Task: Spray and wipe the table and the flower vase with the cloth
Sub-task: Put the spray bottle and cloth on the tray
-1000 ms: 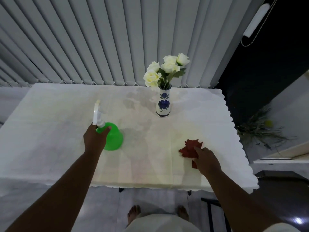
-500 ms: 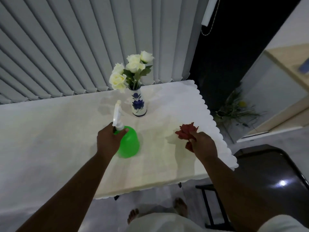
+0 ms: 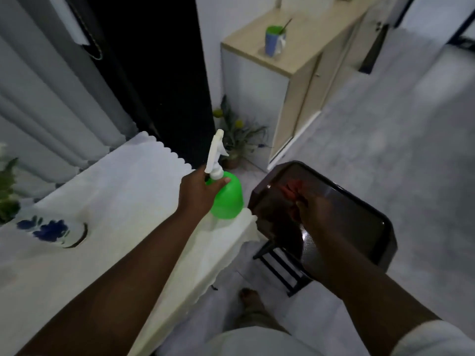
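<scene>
My left hand grips the neck of a green spray bottle with a white trigger head, held at the right end of the white-clothed table. My right hand holds a crumpled red cloth over a dark chair seat, off the table. The white vase with blue flowers painted on it stands at the far left; only its body and some green leaves show.
The dark chair stands right beside the table's end. A pale wooden cabinet with a green-and-blue mug on top is beyond it. A potted plant sits on the floor by the cabinet. My bare foot is below.
My view has swung to the right. Both hands moved right: the bottle now sits at the table's end and the cloth hand has left the table and hangs over the chair.
</scene>
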`<state>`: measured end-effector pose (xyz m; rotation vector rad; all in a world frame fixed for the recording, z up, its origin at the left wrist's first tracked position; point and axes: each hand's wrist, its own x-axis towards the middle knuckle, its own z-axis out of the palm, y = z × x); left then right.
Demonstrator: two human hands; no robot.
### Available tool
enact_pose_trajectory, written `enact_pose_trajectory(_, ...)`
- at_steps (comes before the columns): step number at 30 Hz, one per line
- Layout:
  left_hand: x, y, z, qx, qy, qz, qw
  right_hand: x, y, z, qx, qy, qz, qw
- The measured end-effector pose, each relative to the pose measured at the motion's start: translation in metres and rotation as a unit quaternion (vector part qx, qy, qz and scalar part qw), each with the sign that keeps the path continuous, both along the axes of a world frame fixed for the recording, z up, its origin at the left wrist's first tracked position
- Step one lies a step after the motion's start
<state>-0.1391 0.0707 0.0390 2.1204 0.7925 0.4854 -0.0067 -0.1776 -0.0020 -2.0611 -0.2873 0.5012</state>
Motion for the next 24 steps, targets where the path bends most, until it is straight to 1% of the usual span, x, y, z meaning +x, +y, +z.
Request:
enact_pose_trajectory(1,0.009,-0.004,0.000,-0.013,-0.007,-0.014,1.000,0.000,-0.002,-0.009,-0.028,-0.028,0.015,0.999)
enact_pose_trajectory(2,0.022,-0.010,-0.002,-0.026,-0.014,-0.029,0.999,0.000,-0.011,-0.013,-0.042,-0.025,0.001,0.999)
enact_pose_trajectory(3,0.041,-0.020,-0.007,-0.032,-0.015,-0.051,0.998,0.003,-0.023,-0.016,-0.040,0.032,-0.041,0.998)
enact_pose_trajectory(4,0.064,-0.033,-0.012,-0.032,-0.008,-0.075,0.997,0.009,-0.038,-0.020,-0.027,0.064,-0.079,0.994)
enact_pose_trajectory(5,0.084,-0.046,-0.017,-0.030,0.004,-0.098,0.995,0.015,-0.050,-0.029,-0.024,0.065,-0.100,0.993)
enact_pose_trajectory(7,0.114,-0.067,-0.027,-0.040,0.027,-0.133,0.990,0.019,-0.067,-0.046,-0.100,-0.015,-0.084,0.991)
enact_pose_trajectory(8,0.129,-0.078,-0.032,-0.044,0.034,-0.144,0.988,0.023,-0.076,-0.053,-0.143,-0.038,-0.060,0.987)
enact_pose_trajectory(9,0.140,-0.085,-0.038,-0.043,0.037,-0.152,0.987,0.028,-0.081,-0.061,-0.191,-0.053,-0.064,0.978)
enact_pose_trajectory(10,0.150,-0.092,-0.045,-0.042,0.040,-0.159,0.986,0.032,-0.087,-0.066,-0.214,-0.059,-0.072,0.973)
enact_pose_trajectory(13,0.170,-0.107,-0.062,-0.050,0.045,-0.187,0.980,0.031,-0.085,-0.081,-0.186,-0.028,-0.120,0.975)
enact_pose_trajectory(16,0.177,-0.108,-0.075,-0.053,0.051,-0.210,0.975,0.033,-0.074,-0.095,-0.175,0.002,-0.117,0.978)
enact_pose_trajectory(19,0.181,-0.105,-0.086,-0.053,0.060,-0.210,0.975,0.033,-0.065,-0.114,-0.226,0.022,-0.133,0.965)
enact_pose_trajectory(24,0.180,-0.104,-0.081,-0.047,0.087,-0.228,0.969,0.024,-0.066,-0.115,-0.282,0.022,-0.113,0.952)
